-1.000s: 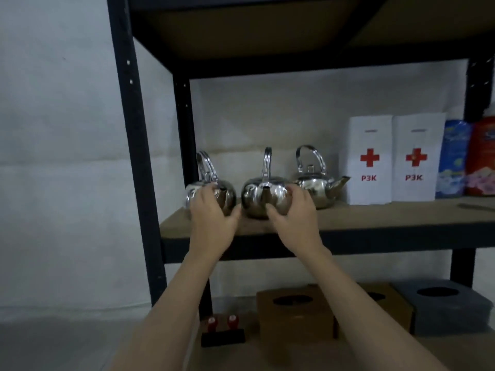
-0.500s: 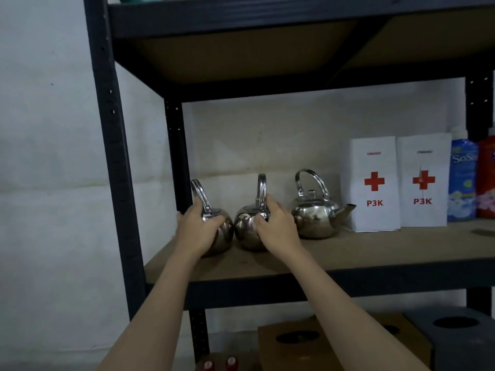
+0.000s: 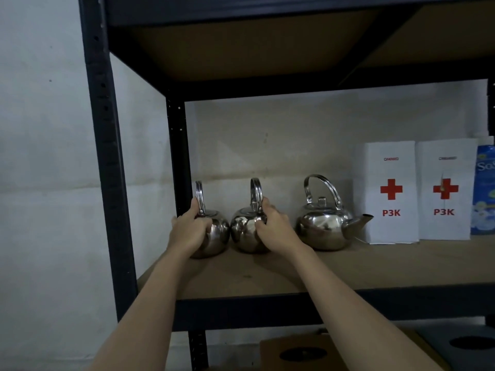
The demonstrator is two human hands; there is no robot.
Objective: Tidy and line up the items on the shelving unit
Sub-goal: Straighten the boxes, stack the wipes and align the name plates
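Left hand (image 3: 187, 232) fingers wrapped round the far-left steel kettle (image 3: 218, 234), right hand (image 3: 277, 230) clamped on the middle kettle (image 3: 245, 232), third kettle (image 3: 321, 232) untouched at 3 o'clock, three kettles, two P3K boxes (image 3: 387, 194), one wooden shelf (image 3: 361, 266)

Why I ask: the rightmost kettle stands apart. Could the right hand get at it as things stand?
Probably yes: the right hand grips the middle kettle just beside the rightmost kettle, nothing between them, though it must let go first.
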